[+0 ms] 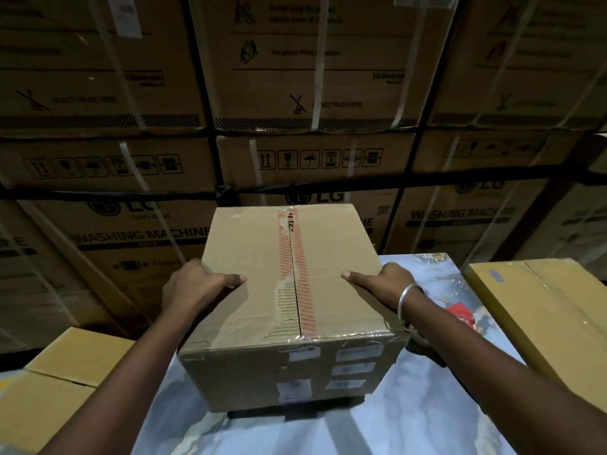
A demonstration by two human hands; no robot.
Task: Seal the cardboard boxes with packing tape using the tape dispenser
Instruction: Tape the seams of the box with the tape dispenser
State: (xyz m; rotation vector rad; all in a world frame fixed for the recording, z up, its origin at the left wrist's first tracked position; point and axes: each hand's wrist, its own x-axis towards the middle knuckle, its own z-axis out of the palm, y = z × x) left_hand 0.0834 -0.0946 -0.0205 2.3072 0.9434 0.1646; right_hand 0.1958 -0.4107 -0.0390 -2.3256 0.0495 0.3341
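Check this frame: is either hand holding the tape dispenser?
No: the left hand and right hand both grip opposite sides of the cardboard box, and neither holds a dispenser.

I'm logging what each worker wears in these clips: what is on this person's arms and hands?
Both forearms are bare, with no sleeves or gloves in view. The right hand has a thin silver metal bangle round its wrist. The left hand wears nothing: no ring, watch or band shows.

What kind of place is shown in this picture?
Probably a warehouse or stockroom: strapped washing machine cartons are stacked like a wall behind the table, and more plain yellow boxes stand beside the taped box that both hands hold.
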